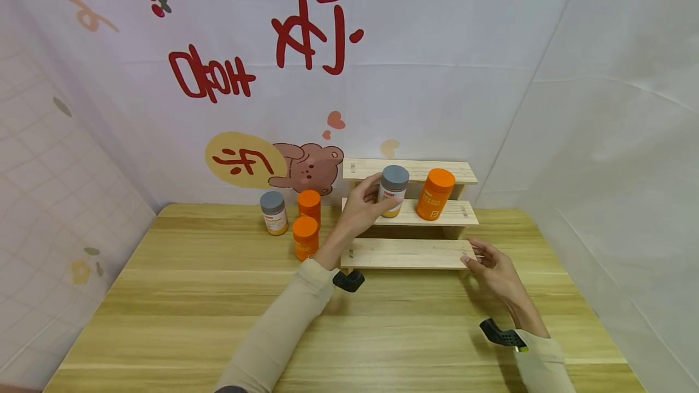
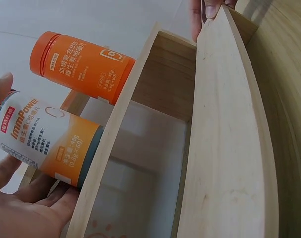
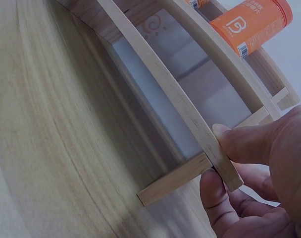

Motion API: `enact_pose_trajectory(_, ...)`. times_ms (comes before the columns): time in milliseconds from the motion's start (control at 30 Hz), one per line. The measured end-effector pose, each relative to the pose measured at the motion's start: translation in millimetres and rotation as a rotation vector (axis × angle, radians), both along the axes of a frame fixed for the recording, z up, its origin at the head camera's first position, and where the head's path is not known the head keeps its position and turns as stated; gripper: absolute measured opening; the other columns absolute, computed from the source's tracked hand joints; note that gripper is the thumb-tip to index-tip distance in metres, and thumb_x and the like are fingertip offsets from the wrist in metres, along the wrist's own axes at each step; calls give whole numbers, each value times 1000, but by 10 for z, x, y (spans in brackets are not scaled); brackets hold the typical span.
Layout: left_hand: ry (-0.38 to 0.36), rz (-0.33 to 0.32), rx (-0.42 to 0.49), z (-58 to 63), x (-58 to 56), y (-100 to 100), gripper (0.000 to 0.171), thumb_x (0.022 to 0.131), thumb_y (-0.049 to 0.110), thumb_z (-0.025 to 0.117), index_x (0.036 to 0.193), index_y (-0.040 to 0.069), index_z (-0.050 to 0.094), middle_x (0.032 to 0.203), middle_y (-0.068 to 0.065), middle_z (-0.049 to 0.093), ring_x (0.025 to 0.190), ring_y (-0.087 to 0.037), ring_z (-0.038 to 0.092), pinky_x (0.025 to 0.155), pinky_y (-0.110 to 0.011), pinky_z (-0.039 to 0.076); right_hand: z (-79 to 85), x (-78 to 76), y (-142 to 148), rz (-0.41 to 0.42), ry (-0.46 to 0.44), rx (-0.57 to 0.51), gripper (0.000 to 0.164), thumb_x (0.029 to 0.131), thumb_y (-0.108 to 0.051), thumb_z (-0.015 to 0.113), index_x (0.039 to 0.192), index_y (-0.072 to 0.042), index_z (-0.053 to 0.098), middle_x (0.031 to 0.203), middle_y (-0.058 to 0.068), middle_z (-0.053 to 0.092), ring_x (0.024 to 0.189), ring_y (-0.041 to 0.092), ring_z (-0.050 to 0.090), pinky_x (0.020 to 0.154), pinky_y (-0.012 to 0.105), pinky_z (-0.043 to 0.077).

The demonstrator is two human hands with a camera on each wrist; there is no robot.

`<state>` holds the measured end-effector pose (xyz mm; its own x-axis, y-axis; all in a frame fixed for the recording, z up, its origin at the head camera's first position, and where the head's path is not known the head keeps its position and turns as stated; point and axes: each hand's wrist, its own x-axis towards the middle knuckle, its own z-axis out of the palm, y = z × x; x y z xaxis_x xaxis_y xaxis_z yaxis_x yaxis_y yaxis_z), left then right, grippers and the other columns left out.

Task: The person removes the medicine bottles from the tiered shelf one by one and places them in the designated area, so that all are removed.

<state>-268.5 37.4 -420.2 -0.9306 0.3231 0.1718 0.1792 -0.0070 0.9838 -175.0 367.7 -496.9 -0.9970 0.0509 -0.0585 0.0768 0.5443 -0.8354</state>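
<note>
A grey-lidded supplement jar (image 2: 44, 136) with a white and yellow label is on the middle step of a three-step wooden shelf (image 1: 404, 253). My left hand (image 1: 363, 206) grips this jar from its left side, thumb toward the front and fingers around the back. Just right of it on the same step stands an orange jar (image 1: 435, 194) with an orange lid. At the right end of the lowest step, my right hand (image 1: 494, 268) pinches the board's corner, its thumb (image 3: 239, 141) on top and a fingertip underneath.
On the table (image 1: 218, 296) left of the shelf stand another grey-lidded jar (image 1: 274, 214) and two orange jars, one in front (image 1: 306, 239) and one behind (image 1: 309, 206). A printed cloth (image 1: 437, 47) hangs behind the shelf.
</note>
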Motion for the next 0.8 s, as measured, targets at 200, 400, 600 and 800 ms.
enact_pose_trajectory(200,-1,13,-29,2,-15,51,69,92,30,78,153,25,48,138,-9,62,124,-26,62,107,-44,52,-2,12,5,-2,5,-2,67,101,-36,67,156,-6,42,142,22,54,108,1,52,85,6,44)
enact_pose_trajectory(400,-10,49,-58,10,-13,72,65,91,30,79,150,26,52,134,-9,63,119,-25,64,104,-43,53,-14,15,12,2,0,-2,67,101,-36,67,156,-7,42,143,21,54,107,-1,52,85,7,45)
enact_pose_trajectory(600,-7,52,-51,1,-25,72,65,91,29,79,150,29,52,135,-8,63,121,-25,63,107,-43,52,-6,7,9,3,-9,1,68,101,-37,67,157,-7,41,145,21,53,111,4,52,85,6,44)
enact_pose_trajectory(800,-18,74,-46,-8,-17,49,65,90,30,81,148,32,53,133,-7,64,121,-25,63,106,-44,52,-1,0,13,3,-11,10,68,101,-37,67,157,-8,41,146,21,53,116,10,52,86,5,43)
